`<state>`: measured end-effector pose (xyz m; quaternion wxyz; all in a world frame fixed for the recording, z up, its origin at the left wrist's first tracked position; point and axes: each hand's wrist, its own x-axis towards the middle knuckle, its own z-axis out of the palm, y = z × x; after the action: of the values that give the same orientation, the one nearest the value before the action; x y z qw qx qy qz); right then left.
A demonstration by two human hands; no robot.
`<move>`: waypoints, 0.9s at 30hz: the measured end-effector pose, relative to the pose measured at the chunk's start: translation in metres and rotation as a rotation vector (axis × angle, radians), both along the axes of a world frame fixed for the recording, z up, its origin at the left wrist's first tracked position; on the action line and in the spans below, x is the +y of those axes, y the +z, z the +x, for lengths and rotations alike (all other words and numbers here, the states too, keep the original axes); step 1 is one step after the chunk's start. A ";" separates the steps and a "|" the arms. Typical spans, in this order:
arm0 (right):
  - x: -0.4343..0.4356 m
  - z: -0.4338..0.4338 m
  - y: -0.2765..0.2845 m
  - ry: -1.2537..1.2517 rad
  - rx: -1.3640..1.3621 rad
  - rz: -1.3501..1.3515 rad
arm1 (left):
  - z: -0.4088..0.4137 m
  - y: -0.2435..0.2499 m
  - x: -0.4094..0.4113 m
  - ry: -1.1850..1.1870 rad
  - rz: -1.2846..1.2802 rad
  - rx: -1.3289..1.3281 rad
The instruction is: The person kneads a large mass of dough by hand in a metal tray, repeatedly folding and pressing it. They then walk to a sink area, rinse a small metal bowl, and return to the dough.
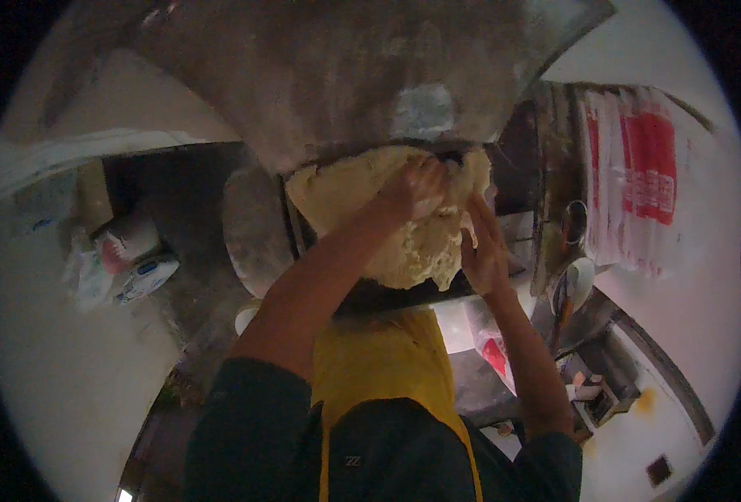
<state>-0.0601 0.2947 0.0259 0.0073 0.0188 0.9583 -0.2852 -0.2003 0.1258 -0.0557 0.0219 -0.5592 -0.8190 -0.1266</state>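
A large, pale yellow mass of dough (345, 188) lies spread in front of me, ragged along its near edge. My left hand (417, 185) presses into the upper part of the dough with its fingers curled; whether they grip any of it is hard to see. At the dough's right side my right hand (486, 251) rests with fingers stretched forward, touching its edge. A dark edge, perhaps of a container or machine, shows below and to the left of the dough. I wear a yellow apron (383, 357).
A large, dusty metal-looking surface (345, 75) rises beyond the dough. White and red plastic bags (649, 169) hang at the right, above a ladle-like utensil (571, 288). At the left, packages (147, 279) lie on a dark surface.
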 end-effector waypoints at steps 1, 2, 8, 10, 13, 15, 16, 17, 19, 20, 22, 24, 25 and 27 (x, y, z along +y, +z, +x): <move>0.000 0.006 0.010 0.042 -0.057 -0.071 | -0.002 0.003 0.002 0.037 -0.076 -0.006; -0.004 0.009 0.015 0.109 -0.034 -0.158 | -0.002 0.008 0.001 0.051 -0.078 0.026; -0.018 -0.006 0.011 0.098 -0.324 -0.038 | 0.036 0.082 -0.062 0.369 0.550 -0.387; -0.017 -0.014 0.008 0.229 -0.257 0.060 | 0.059 0.103 -0.103 0.505 0.172 -0.624; -0.012 -0.027 0.012 0.295 -0.358 0.170 | 0.071 0.095 -0.134 0.561 -0.279 -0.862; -0.013 -0.041 0.016 0.336 -0.391 0.209 | 0.070 0.073 -0.135 0.400 -0.224 -0.818; -0.015 -0.049 0.017 0.360 -0.378 0.222 | 0.071 0.060 -0.129 0.386 -0.256 -0.758; -0.016 -0.060 0.019 0.364 -0.431 0.270 | 0.070 0.048 -0.121 0.365 -0.283 -0.697; -0.022 -0.077 0.023 0.387 -0.607 0.296 | 0.072 0.031 -0.106 0.375 -0.387 -0.667; -0.028 -0.086 0.024 0.405 -0.620 0.329 | 0.072 0.026 -0.101 0.408 -0.459 -0.686; -0.042 -0.102 0.024 0.421 -0.707 0.446 | 0.070 0.020 -0.102 0.409 -0.512 -0.716; -0.056 -0.117 0.022 0.450 -0.736 0.553 | 0.068 0.016 -0.113 0.379 -0.430 -0.738; -0.063 -0.123 0.020 0.475 -0.775 0.592 | 0.066 0.014 -0.120 0.383 -0.448 -0.799; -0.074 -0.127 0.017 0.489 -0.820 0.609 | 0.067 0.009 -0.135 0.432 -0.443 -0.885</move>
<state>-0.1869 0.2203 0.0430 0.4389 -0.0935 0.8926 0.0447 -0.1332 -0.0090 -0.0464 -0.4181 -0.2624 -0.8535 -0.1669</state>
